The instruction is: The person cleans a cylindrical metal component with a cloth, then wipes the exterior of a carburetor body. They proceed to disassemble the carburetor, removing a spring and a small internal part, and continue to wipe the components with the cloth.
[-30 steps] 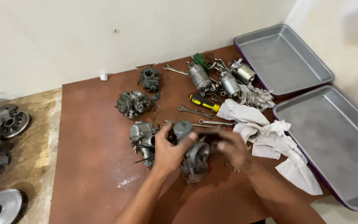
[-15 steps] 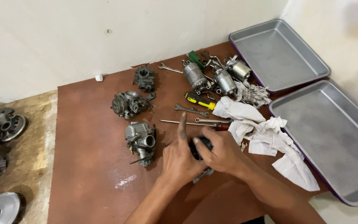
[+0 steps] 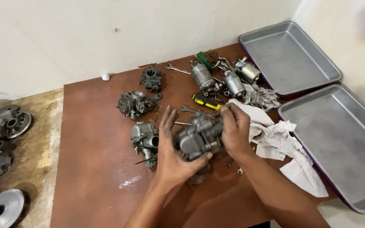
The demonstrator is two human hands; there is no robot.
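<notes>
Carburetor, lumpy grey cast metal, clasped between left hand and right hand; fingers wrapped.

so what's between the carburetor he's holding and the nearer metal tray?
Head view: crumpled white rags lie between the held carburetor and the near tray.

Grey carburetor; reddish-brown mat; white rags; yellow-and-black screwdriver handle.
</notes>
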